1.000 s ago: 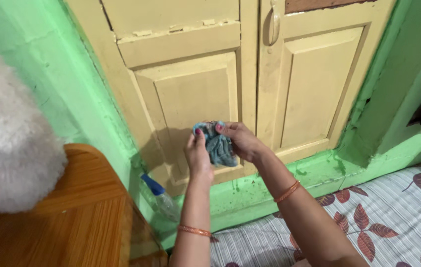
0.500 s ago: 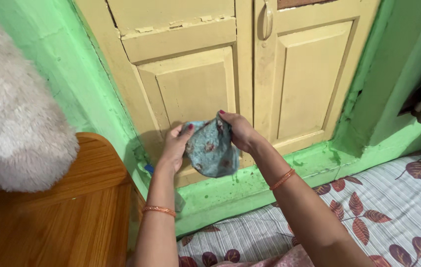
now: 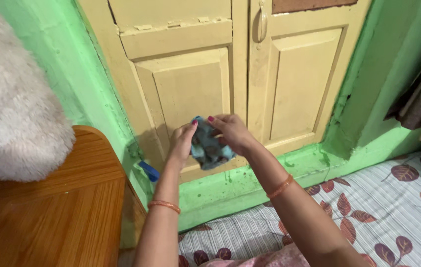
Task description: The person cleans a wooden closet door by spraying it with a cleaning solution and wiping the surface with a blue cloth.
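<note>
Fingertips of both hands pinch a small blue patterned cloth (image 3: 206,146), bunched between them in front of the lower panel of a cream cabinet door (image 3: 185,94). The left hand (image 3: 182,143) grips the cloth's edge from nine o'clock, thumb and forefinger closed on the fabric; the right hand (image 3: 231,133) holds it from two o'clock, fingers curled over the top fold. The cloth hangs mostly below the fingers, its long axis running roughly from twelve to six o'clock, and both hands are equally close to it, since each is touching it. An orange bangle (image 3: 164,205) circles the left wrist. Outward at seven o'clock, the blue cap of a spray bottle (image 3: 149,171) shows in the gap between a wooden table (image 3: 57,217) and the green wall (image 3: 57,64); what the bottle holds cannot be seen. A white fluffy thing (image 3: 12,113) rests on the table at nine o'clock. A striped sheet with maroon leaves (image 3: 383,202) lies at four o'clock.
</note>
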